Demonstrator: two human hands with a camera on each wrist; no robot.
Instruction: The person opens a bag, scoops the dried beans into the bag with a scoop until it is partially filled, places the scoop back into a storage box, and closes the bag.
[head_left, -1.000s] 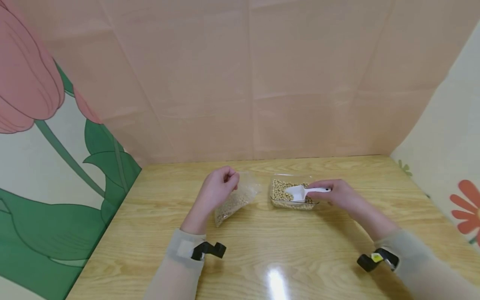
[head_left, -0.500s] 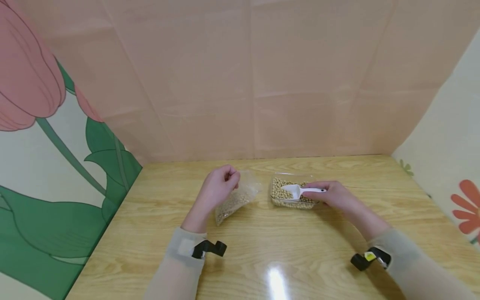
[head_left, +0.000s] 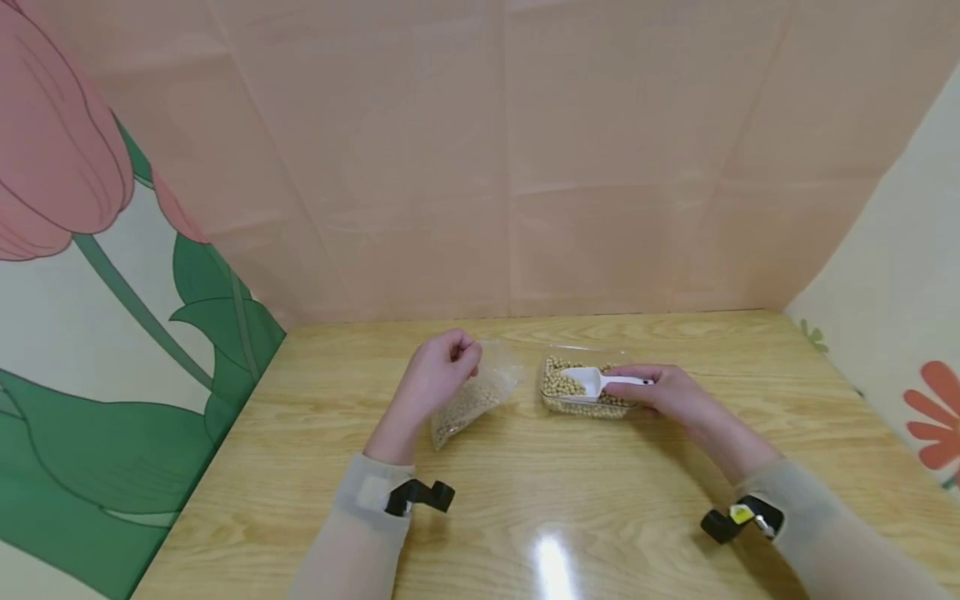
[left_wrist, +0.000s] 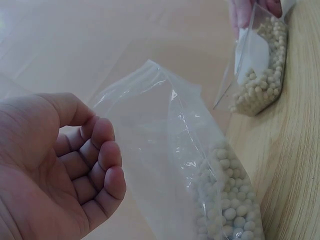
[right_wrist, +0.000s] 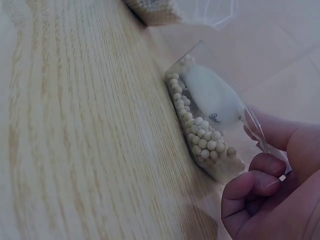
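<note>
My left hand (head_left: 438,375) pinches the upper edge of a clear plastic bag (left_wrist: 150,120) between thumb and forefinger, its other fingers curled. Pale round beans (left_wrist: 232,207) fill the lower part of the bag, which stands on the table with its mouth partly spread. To the right, a clear rectangular container (head_left: 551,406) holds more of these beans (right_wrist: 200,137). My right hand (head_left: 671,392) grips the handle of a white scoop (head_left: 587,382), whose bowl lies among the beans in the container. In the right wrist view the container's wall partly hides the scoop.
The light wood table (head_left: 570,483) carries both bag and container, with a gap between them. Behind it hangs a plain pinkish backdrop (head_left: 502,167). A flower-printed panel (head_left: 112,333) borders the left side and another (head_left: 900,317) the right.
My right hand has pushed the scoop a little to the left within the container, most of it in the first half second. The left hand and the bag stay nearly still.
</note>
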